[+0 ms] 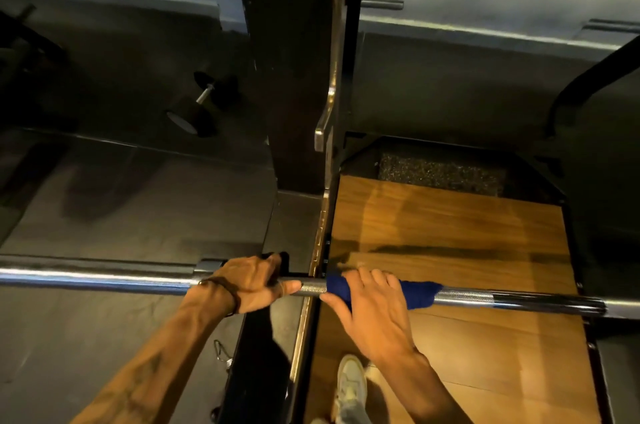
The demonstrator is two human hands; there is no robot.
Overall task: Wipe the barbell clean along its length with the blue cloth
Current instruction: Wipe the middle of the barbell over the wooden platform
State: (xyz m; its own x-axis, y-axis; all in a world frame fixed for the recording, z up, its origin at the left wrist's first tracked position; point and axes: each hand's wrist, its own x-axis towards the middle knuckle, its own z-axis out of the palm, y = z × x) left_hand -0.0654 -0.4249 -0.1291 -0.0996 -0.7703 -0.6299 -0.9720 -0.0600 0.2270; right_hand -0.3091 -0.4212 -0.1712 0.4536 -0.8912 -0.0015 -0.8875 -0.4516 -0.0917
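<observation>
I see the barbell [104, 280] running level across the lower part of my view, and I take it as my landmark. Left of the rack upright [287, 77] its thick chrome sleeve shines bright; past the collar the thinner shaft turns grey and knurled, then goes dark and smooth at the far right. Well behind the sleeve a dumbbell [201, 101] lies on the dark floor. My left hand [252, 285] grips the shaft just right of the collar, fingers curled over it, thumb along the bar. Just right of that, my right hand [367, 302] wraps the blue cloth [415, 295] around the shaft, fingers bent over the top; the cloth's loose end trails rightward. Below the bar, a wooden platform [450, 233] and one white shoe [351, 378]
</observation>
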